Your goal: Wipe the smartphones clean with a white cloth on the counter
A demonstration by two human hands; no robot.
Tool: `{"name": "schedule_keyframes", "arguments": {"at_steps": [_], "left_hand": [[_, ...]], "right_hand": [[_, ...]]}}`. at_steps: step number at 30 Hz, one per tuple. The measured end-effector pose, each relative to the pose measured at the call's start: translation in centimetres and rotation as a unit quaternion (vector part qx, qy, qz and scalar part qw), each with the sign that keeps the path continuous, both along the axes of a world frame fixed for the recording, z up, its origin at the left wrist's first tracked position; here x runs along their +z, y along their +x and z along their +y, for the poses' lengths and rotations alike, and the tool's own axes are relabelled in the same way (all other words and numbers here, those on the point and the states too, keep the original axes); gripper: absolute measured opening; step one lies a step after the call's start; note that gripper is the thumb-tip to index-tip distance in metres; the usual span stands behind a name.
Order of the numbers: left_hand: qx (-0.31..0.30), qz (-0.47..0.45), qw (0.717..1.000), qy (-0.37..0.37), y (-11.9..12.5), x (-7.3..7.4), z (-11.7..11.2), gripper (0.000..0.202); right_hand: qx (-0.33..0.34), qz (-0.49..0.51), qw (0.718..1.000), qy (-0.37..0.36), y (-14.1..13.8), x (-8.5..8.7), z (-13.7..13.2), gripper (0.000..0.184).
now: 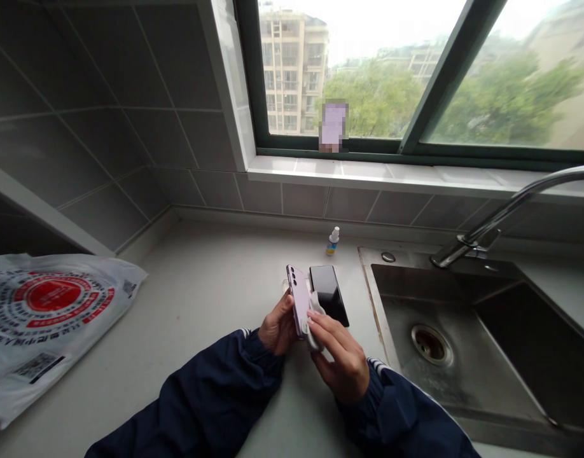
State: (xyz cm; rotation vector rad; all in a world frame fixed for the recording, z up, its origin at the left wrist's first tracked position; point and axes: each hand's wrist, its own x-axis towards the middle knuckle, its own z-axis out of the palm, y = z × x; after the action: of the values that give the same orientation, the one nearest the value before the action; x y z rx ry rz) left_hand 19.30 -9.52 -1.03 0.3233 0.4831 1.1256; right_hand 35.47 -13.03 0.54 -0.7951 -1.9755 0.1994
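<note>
Over the desk (201,305) beside a steel sink (444,375), I watch the left hand (277,324) grip a lilac smartphone (299,299) while the right hand (337,356) pinches a white cloth (317,304) against it. A black phone (329,294) lies just beside them, near a small bottle (333,242)

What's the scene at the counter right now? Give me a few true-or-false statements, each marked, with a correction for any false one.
The left hand holds a lilac phone. True.
The right hand presses a white cloth against that phone. True.
The black phone sits in the sink. False: it lies on the counter, left of the sink.
The small bottle lies on its side. False: it stands upright behind the phones.
A printed plastic bag lies on the counter left of the hands. True.
</note>
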Motion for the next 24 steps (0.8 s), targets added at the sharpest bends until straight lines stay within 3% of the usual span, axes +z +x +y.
{"name": "schedule_keyframes", "arguments": {"at_steps": [4,7,10,13,16,24], "left_hand": [[-0.027,0.090,0.995,0.012,-0.1,-0.3,0.1,0.053],[-0.005,0.132,0.991,0.024,0.0,0.4,0.0,0.056],[0.037,0.180,0.982,0.037,0.0,1.4,0.0,0.064],[0.077,0.209,0.972,0.069,-0.1,2.1,0.0,0.066],[0.088,0.197,0.973,0.078,-0.3,2.4,0.0,0.065],[0.041,0.038,0.997,0.053,0.2,2.9,-0.5,0.063]], "right_hand": [[0.007,0.053,0.997,-0.047,0.1,0.3,-0.1,0.054],[0.005,0.080,0.994,-0.078,0.2,0.3,-0.2,0.052],[-0.012,0.114,0.984,-0.134,0.1,0.1,-0.5,0.039],[-0.083,0.154,0.955,-0.239,0.1,0.0,-0.4,0.022],[-0.106,0.211,0.916,-0.323,0.2,0.0,0.1,0.028],[0.004,0.288,0.838,-0.464,0.0,-0.9,0.7,0.042]]}}
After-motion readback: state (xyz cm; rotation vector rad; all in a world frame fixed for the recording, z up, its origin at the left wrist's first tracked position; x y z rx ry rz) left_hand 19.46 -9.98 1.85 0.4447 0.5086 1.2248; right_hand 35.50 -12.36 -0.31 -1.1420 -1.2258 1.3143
